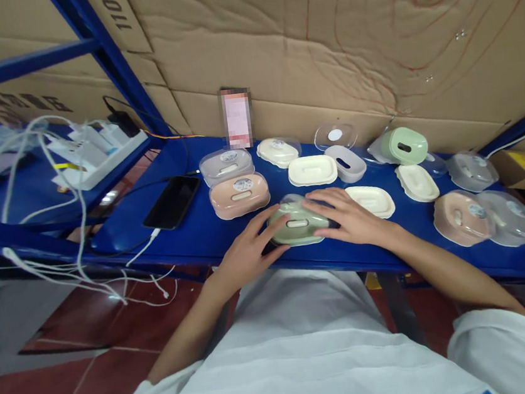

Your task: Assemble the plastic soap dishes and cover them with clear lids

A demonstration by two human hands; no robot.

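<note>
A small green plastic box (299, 234) with rounded ends, a slot in its middle and a clear cover sits at the front edge of the blue shelf. My left hand (251, 245) grips its left side, thumb low at the front and fingers over the top. From the right, my right hand (343, 216) holds the other side, its fingers along the upper edge and corner. Just behind my left hand stands a covered pink box (240, 204). A cream oval tray (371, 202) lies beside my right hand, partly hidden by it.
Behind are a covered grey box (226, 171), a covered cream box (279, 156), another cream tray (312, 171), and an open green box (406, 146). More covered boxes, including a pink one (465, 224), stand at right. A black phone (172, 202) and white cables (81, 230) lie left.
</note>
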